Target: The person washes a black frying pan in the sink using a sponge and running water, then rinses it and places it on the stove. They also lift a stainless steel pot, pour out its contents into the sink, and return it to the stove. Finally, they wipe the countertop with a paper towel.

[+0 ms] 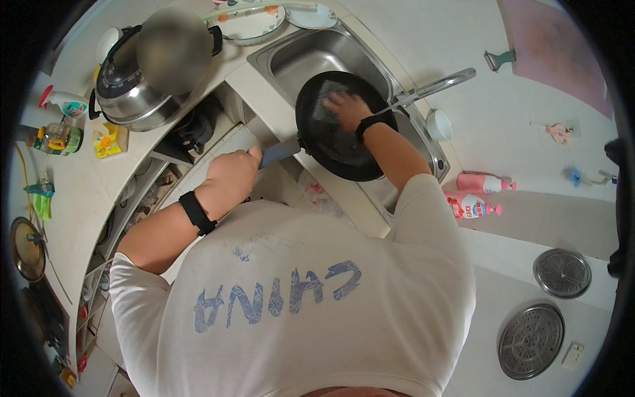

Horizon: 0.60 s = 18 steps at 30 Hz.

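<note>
My left hand (233, 171) is closed around the flat handle (280, 153) of a black frying pan (342, 154). The pan rests tilted over the double stainless-steel sink (322, 57), its inside facing up. Inside it, my right hand (348, 111), blurred, lies with spread fingers on a pale mesh scouring cloth (326, 92), pressing it against the pan's surface. The chrome faucet (441, 83) reaches over the pan's right rim, close to my right wrist; a thin streak, perhaps water, runs from its end. A black band sits on each wrist.
A lidded steel pot (144, 106) stands on the left counter near a spray bottle (69, 103). Patterned dishes (253, 25) lie behind the sink. At its right are a white bowl (439, 125) and pink bottles (478, 182). An open cabinet (218, 119) is below the counter.
</note>
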Motion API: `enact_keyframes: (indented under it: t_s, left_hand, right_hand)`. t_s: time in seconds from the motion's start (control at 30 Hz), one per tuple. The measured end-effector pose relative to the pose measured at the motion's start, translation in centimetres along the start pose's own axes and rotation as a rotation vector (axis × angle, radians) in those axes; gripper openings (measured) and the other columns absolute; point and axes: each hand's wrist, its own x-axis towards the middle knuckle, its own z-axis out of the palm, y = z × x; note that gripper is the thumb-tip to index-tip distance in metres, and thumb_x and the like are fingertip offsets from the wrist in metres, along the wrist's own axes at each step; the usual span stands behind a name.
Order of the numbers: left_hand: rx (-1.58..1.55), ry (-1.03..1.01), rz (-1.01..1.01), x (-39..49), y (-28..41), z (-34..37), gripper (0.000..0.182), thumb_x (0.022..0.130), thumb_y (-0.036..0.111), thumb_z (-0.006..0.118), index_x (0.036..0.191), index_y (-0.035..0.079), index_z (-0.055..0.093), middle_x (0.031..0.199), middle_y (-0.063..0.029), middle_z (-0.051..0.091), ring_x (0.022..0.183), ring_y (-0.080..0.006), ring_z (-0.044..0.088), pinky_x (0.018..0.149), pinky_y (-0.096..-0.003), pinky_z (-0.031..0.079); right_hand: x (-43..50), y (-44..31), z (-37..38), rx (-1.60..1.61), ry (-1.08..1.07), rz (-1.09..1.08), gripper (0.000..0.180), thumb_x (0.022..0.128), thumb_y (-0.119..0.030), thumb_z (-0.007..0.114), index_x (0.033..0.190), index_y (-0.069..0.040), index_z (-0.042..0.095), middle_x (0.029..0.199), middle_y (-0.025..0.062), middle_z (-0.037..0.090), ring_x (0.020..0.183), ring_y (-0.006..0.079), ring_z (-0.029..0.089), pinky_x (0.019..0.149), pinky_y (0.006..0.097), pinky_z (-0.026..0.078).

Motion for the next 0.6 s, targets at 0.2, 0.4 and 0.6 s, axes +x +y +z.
enact_keyframes:
  t_s: [0.2, 0.4, 0.6]
  left_hand:
    - [0.006, 0.029, -0.023, 0.1, 0.0, 0.3, 0.015, 0.081, 0.007, 0.056, 0.095, 0.002, 0.05, 0.076, -0.0153, 0.065, 0.069, -0.0326, 0.067, 0.057, -0.0391, 0.054]
    - [-0.019, -0.014, -0.012, 0.6, -0.3, 0.2, 0.016, 0.081, 0.005, 0.055, 0.096, 0.002, 0.051, 0.077, -0.0153, 0.065, 0.07, -0.0326, 0.067, 0.058, -0.0401, 0.053]
    - [-0.038, -0.049, 0.002, 0.6, -0.3, -0.1, 0.017, 0.081, 0.005, 0.055, 0.096, 0.001, 0.05, 0.079, -0.0168, 0.065, 0.073, -0.034, 0.067, 0.06, -0.0406, 0.054]
  right_hand:
    - [-6.5, 4.2, 0.3, -0.277, -0.413, 0.181, 0.042, 0.094, -0.029, 0.049, 0.134, -0.021, 0.054, 0.139, 0.0049, 0.052, 0.129, 0.0269, 0.047, 0.102, 0.0491, 0.035]
    - [-11.1, -0.4, -0.1, 0.388, -0.433, -0.22, 0.049, 0.084, -0.021, 0.053, 0.132, -0.017, 0.054, 0.117, 0.0183, 0.063, 0.11, 0.0367, 0.059, 0.091, 0.0437, 0.048]
    - [-6.6, -2.7, -1.2, 0.451, -0.238, -0.188, 0.055, 0.087, -0.025, 0.055, 0.141, -0.027, 0.042, 0.146, 0.014, 0.04, 0.117, 0.0387, 0.055, 0.098, 0.0474, 0.045]
